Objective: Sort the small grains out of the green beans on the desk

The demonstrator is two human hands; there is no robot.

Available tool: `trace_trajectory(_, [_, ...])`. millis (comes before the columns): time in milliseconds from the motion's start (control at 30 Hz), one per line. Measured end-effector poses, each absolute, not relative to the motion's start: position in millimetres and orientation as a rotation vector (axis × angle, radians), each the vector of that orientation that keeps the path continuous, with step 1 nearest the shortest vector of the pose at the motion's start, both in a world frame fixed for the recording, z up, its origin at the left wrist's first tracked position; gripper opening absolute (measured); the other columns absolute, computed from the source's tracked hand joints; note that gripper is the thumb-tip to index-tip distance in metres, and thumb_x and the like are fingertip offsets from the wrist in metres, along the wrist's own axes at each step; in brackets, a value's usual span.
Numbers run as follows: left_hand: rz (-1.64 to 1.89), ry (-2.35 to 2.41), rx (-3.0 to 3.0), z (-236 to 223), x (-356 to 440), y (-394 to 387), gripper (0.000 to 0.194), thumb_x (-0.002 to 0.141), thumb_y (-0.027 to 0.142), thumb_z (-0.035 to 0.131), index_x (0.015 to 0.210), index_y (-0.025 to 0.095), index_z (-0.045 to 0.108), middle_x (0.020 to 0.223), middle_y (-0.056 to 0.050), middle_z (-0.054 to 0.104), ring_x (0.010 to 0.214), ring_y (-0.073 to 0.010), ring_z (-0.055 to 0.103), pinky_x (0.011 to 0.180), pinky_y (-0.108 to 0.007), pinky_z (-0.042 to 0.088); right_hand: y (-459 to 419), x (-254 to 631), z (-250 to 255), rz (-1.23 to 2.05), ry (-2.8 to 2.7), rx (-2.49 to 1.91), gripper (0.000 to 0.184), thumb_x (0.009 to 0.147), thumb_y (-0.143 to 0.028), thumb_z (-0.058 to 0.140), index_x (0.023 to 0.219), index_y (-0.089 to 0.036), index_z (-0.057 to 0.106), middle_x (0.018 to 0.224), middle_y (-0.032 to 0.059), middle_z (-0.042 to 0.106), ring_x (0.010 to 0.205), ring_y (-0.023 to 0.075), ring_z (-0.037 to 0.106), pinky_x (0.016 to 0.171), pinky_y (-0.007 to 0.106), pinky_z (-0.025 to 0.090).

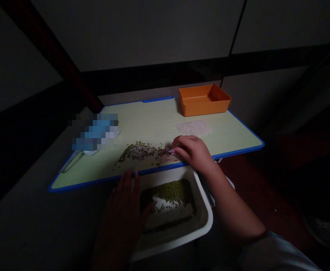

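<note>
My right hand (pixel 193 151) rests at the near edge of the table, fingers bent and fingertips together with the thumb, at the right end of a mixed pile (pixel 139 151) of dark green beans and pale grains. What lies between those fingertips is too small to make out. Below the table edge stands a white basin (pixel 208 222) with green beans (pixel 174 191) gathered toward its far side. My left hand (pixel 125 207), dim in shadow, lies over the basin's left side with its fingers stretched out, fingertips near the table edge. It holds nothing that I can see.
A pale patch of grains (pixel 194 128) is spread beyond my right hand. An orange bin (pixel 206 107) stands at the table's back right. At the left lies a blurred-out device with a cable (pixel 71 162). The table (pixel 145 120) has a blue rim, with a wall behind.
</note>
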State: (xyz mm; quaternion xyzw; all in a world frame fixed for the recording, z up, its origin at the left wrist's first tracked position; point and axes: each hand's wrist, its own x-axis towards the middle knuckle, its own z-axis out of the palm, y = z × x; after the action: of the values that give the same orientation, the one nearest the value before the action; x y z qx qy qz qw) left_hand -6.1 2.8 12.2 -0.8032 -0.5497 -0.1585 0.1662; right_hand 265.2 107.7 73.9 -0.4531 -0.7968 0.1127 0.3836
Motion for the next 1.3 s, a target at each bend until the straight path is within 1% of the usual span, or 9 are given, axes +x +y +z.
trace_trajectory(100, [-0.452,-1.549,-2.286,12.9,-6.2,3.6,0.088,0.092,0.070,0.031,0.161,0.018,0.011,0.167,-0.021,0.034,0.152,-0.0357,0.037,0.112,-0.054,0.044,108.6,265.4,73.4,0.260,-2.073,-1.129,0.014,0.099,-0.034,0.061,0.095,-0.022,0.069,0.090,0.0052,0.076,0.085,0.0209,0.068,0.084,0.035,0.046])
trace_trajectory(267, [-0.444,-1.515,-2.290,13.9,-6.7,4.4,0.087,0.092,0.068,0.033,0.160,0.017,0.013,0.166,-0.022,0.035,0.152,-0.0361,0.037,0.112,-0.054,0.044,109.3,265.5,73.1,0.229,-2.113,-1.095,0.018,0.101,-0.033,0.059,0.099,-0.021,0.072,0.094,0.0068,0.078,0.086,0.0213,0.067,0.083,0.034,0.045])
trace_trajectory(433, [-0.455,-1.524,-2.284,14.1,-6.2,3.6,0.087,0.093,0.069,0.031,0.160,0.017,0.013,0.165,-0.022,0.036,0.152,-0.0360,0.038,0.111,-0.054,0.045,107.7,266.0,73.2,0.184,-2.147,-1.062,0.019,0.102,-0.032,0.057,0.102,-0.020,0.072,0.093,0.0063,0.079,0.085,0.0214,0.067,0.082,0.034,0.045])
trace_trajectory(533, [-0.454,-1.530,-2.285,14.2,-5.7,3.0,0.088,0.092,0.069,0.032,0.161,0.018,0.012,0.165,-0.022,0.037,0.151,-0.0358,0.039,0.110,-0.054,0.046,107.1,266.1,72.4,0.163,-2.138,-1.049,0.021,0.103,-0.034,0.055,0.105,-0.020,0.072,0.096,0.0069,0.079,0.086,0.0212,0.067,0.082,0.033,0.046])
trace_trajectory(767, [-0.459,-1.545,-2.288,11.3,-6.7,3.5,0.086,0.093,0.068,0.031,0.161,0.019,0.010,0.166,-0.021,0.035,0.153,-0.0360,0.035,0.112,-0.056,0.045,108.8,267.1,69.0,0.138,-2.152,-1.010,0.027,0.103,-0.040,0.055,0.103,-0.020,0.074,0.090,0.0068,0.078,0.084,0.0210,0.067,0.081,0.033,0.046])
trace_trajectory(933, [-0.449,-1.563,-2.302,12.1,-6.8,3.4,0.086,0.093,0.067,0.033,0.161,0.020,0.010,0.167,-0.021,0.033,0.155,-0.0353,0.034,0.114,-0.055,0.043,108.5,267.7,69.3,0.140,-2.153,-0.978,0.031,0.104,-0.041,0.053,0.106,-0.021,0.076,0.092,0.0066,0.079,0.085,0.0208,0.067,0.082,0.034,0.047])
trace_trajectory(1300, [-0.500,-1.545,-2.287,11.0,-6.0,2.7,0.087,0.092,0.068,0.034,0.160,0.019,0.013,0.166,-0.021,0.035,0.153,-0.0354,0.037,0.114,-0.055,0.043,105.6,266.1,70.7,0.186,-2.109,-0.935,0.027,0.100,-0.032,0.054,0.106,-0.020,0.076,0.093,0.0079,0.078,0.085,0.0215,0.064,0.082,0.036,0.048])
